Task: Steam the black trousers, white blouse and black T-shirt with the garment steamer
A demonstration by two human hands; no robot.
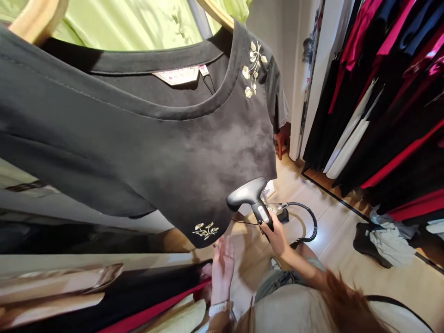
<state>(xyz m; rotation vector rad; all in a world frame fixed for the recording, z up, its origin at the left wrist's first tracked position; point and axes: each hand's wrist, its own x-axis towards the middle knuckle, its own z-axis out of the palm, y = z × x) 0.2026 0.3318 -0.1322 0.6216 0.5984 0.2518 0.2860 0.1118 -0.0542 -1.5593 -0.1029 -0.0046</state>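
Note:
A black shirt (145,138) with gold flower embroidery hangs on a wooden hanger (38,21), and steam drifts over its front. My right hand (275,233) is wrapped round the handle of a black and silver garment steamer (248,194), whose head is at the shirt's lower right edge. Palm up and fingers stretched out, my left hand (223,266) is just below the shirt's hem, near the lower embroidery (206,230). Whether its fingertips touch the cloth I cannot tell.
The steamer's black hose (314,222) curves above the wooden floor. Dark, red and white clothes (391,101) hang on a rack at the right, with a cloth heap (391,245) below. More garments (156,303) hang at lower left. A red stool (282,141) stands behind the shirt.

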